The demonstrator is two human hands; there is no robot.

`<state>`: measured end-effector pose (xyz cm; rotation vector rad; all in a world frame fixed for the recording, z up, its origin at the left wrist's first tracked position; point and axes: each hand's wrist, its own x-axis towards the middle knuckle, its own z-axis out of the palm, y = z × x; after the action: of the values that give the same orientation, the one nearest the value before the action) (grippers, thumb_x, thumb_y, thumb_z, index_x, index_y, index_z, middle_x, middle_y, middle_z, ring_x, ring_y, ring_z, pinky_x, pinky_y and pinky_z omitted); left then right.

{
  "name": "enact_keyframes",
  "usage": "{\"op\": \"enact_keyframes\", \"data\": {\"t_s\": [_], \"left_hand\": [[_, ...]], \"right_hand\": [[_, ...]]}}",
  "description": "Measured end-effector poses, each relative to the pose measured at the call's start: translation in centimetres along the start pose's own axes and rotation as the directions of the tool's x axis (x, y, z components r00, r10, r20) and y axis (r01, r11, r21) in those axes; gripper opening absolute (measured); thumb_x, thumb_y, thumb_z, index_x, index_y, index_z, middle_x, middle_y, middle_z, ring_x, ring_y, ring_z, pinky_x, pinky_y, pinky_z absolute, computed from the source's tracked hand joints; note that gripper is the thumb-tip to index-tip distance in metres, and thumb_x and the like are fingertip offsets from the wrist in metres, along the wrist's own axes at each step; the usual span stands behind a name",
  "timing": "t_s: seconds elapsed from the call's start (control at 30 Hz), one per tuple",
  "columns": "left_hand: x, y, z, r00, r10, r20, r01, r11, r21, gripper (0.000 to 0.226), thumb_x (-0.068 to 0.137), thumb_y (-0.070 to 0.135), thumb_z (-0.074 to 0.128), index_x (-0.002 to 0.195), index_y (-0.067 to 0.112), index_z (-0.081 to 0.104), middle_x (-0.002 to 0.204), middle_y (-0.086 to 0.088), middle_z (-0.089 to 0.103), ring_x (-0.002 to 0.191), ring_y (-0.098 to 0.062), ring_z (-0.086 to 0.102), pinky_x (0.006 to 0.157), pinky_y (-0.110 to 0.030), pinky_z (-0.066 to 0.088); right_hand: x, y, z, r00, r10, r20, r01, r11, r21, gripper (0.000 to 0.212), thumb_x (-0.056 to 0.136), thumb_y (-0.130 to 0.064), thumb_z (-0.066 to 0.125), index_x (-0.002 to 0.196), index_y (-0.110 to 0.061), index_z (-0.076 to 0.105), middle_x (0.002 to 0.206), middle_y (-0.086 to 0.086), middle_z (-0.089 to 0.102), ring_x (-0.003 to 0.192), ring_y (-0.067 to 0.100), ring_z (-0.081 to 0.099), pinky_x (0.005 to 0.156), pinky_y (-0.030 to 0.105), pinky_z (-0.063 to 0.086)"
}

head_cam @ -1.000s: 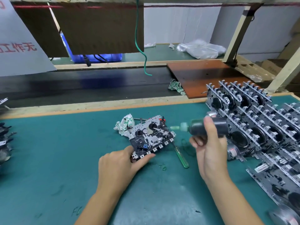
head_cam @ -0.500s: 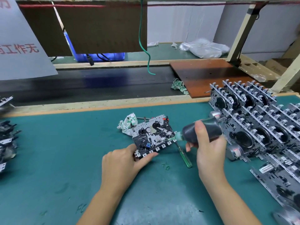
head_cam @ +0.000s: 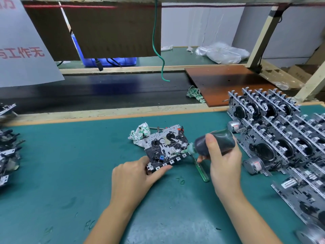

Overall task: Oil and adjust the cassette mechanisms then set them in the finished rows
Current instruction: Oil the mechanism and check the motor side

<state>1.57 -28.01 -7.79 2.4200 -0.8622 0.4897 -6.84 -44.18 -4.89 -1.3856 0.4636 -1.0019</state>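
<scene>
1. Only one view here, the head cam, looking down at the green mat [head_cam: 70,173] on the bench.

2. The cassette mechanism [head_cam: 167,147] lay flat on the mat about mid-bench, with a crumpled rag [head_cam: 139,133] touching its far-left corner.

3. The left hand [head_cam: 135,178] gripped the mechanism's near-left corner, thumb laid along the near edge and fingers curled over the corner. Same hold as half a second before, so no real change there.

4. The right hand [head_cam: 223,166] was wrapped around the dark oil bottle [head_cam: 216,144], thumb across the top of it, bottle lying nearly sideways with its pale green nozzle [head_cam: 189,150] pointing left.

5. What changed: a second earlier the nozzle hung in the air well off to the right of the mechanism. Half a second before, it had swung in to the right edge. In the current frame the tip sat right at that right edge, looked like touching, though I couldn't tell whether any oil came out.

6. A green-handled screwdriver [head_cam: 201,170] lay on the mat just under the bottle, between the two hands, where it had been all along.

7. The finished rows [head_cam: 281,134] stood leaning together on the right side of the mat, close beside the right hand. More mechanisms [head_cam: 7,152] were heaped at the far left edge, partly cut off.
</scene>
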Motion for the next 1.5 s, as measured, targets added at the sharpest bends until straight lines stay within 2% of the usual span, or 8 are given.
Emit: {"op": "enact_keyframes", "data": {"t_s": [0.3, 0.53, 0.87, 1.0, 1.1, 1.23, 1.37, 1.5], "left_hand": [[0.0, 0.0, -0.1, 0.999, 0.016, -0.028, -0.017, 1.000, -0.023, 0.053, 0.072, 0.072, 0.042, 0.052, 0.024, 0.030, 0.032, -0.002, 0.041, 0.031, -0.023, 0.047, 0.035, -0.026, 0.034], [0.0, 0.1, 0.0, 1.000, 0.011, -0.025, -0.012, 1.000, -0.029, 0.051, 0.071, 0.072, 0.042, 0.052, 0.026, 0.029, 0.032, -0.002, 0.042, 0.031, -0.023, 0.048, 0.034, -0.028, 0.035], [-0.1, 0.3, -0.3, 0.997, -0.042, 0.060, 0.045, 0.998, -0.052, 0.058, 0.070, 0.075, 0.039, 0.050, 0.021, 0.037, 0.035, -0.004, 0.044, 0.036, -0.026, 0.049, 0.039, -0.028, 0.039], [0.0, 0.4, -0.9, 0.990, -0.076, 0.117, 0.080, 0.996, -0.030, 0.071, 0.068, 0.085, 0.047, 0.050, 0.017, 0.050, 0.037, -0.003, 0.046, 0.042, -0.027, 0.053, 0.044, -0.028, 0.038], [0.2, 0.1, -2.5, 0.978, -0.118, 0.174, 0.111, 0.992, 0.053, 0.068, 0.062, 0.085, 0.031, 0.057, 0.022, 0.054, 0.038, 0.002, 0.040, 0.050, -0.020, 0.053, 0.048, -0.026, 0.034], [-0.3, -2.6, -6.6, 0.962, -0.087, 0.259, 0.021, 0.968, 0.248, 0.094, 0.045, 0.103, 0.009, 0.067, 0.028, 0.061, 0.041, 0.003, 0.043, 0.050, -0.011, 0.043, 0.047, -0.018, 0.030], [0.1, -5.1, -12.4, 0.959, 0.060, 0.276, -0.144, 0.945, 0.295, 0.082, 0.044, 0.103, 0.006, 0.049, 0.032, 0.047, 0.036, 0.014, 0.046, 0.037, -0.008, 0.032, 0.040, -0.015, 0.025], [1.1, -2.8, -14.5, 0.919, 0.126, 0.373, -0.284, 0.869, 0.405, 0.073, 0.050, 0.098, 0.008, 0.049, 0.030, 0.036, 0.038, 0.007, 0.043, 0.039, -0.011, 0.048, 0.040, -0.016, 0.020]], "right_hand": [[0.1, 0.2, -0.2, 1.000, -0.004, -0.024, 0.004, 1.000, -0.009, 0.046, 0.071, -0.049, 0.064, 0.081, -0.005, 0.055, 0.063, 0.002, 0.062, 0.044, 0.017, 0.052, 0.045, 0.025, 0.045], [0.8, -0.1, -0.6, 0.995, -0.031, -0.098, 0.043, 0.992, 0.116, 0.029, 0.073, -0.033, 0.077, 0.088, -0.018, 0.056, 0.076, -0.009, 0.069, 0.065, 0.009, 0.067, 0.058, 0.020, 0.054], [2.1, 3.3, -1.4, 0.999, 0.010, 0.044, -0.001, 0.978, -0.208, 0.042, 0.081, 0.001, 0.068, 0.098, -0.032, 0.047, 0.102, -0.012, 0.060, 0.098, 0.005, 0.061, 0.085, 0.013, 0.043], [1.7, 3.5, -1.2, 0.997, 0.046, 0.059, -0.029, 0.962, -0.271, 0.042, 0.083, -0.004, 0.068, 0.097, -0.032, 0.040, 0.102, -0.015, 0.055, 0.097, 0.004, 0.057, 0.082, 0.009, 0.039], [1.3, 3.0, -0.9, 1.000, -0.006, 0.015, 0.011, 0.948, -0.318, 0.042, 0.081, -0.019, 0.072, 0.105, -0.031, 0.040, 0.105, -0.012, 0.054, 0.095, -0.005, 0.053, 0.079, 0.003, 0.034], [1.1, 2.2, -0.8, 0.994, -0.102, -0.047, 0.082, 0.948, -0.307, 0.037, 0.087, -0.021, 0.064, 0.113, -0.024, 0.039, 0.116, 0.003, 0.052, 0.111, 0.012, 0.048, 0.090, 0.014, 0.030], [0.0, 0.9, -0.4, 0.887, -0.461, -0.003, 0.420, 0.810, -0.409, 0.012, 0.085, -0.028, 0.055, 0.095, -0.022, 0.050, 0.086, -0.014, 0.052, 0.080, 0.011, 0.048, 0.074, 0.014, 0.036], [-2.1, 0.9, 0.7, 0.852, -0.373, 0.368, 0.494, 0.806, -0.327, 0.017, 0.085, -0.031, 0.050, 0.072, -0.022, 0.057, 0.057, -0.009, 0.050, 0.050, 0.004, 0.042, 0.051, 0.011, 0.034]]}}
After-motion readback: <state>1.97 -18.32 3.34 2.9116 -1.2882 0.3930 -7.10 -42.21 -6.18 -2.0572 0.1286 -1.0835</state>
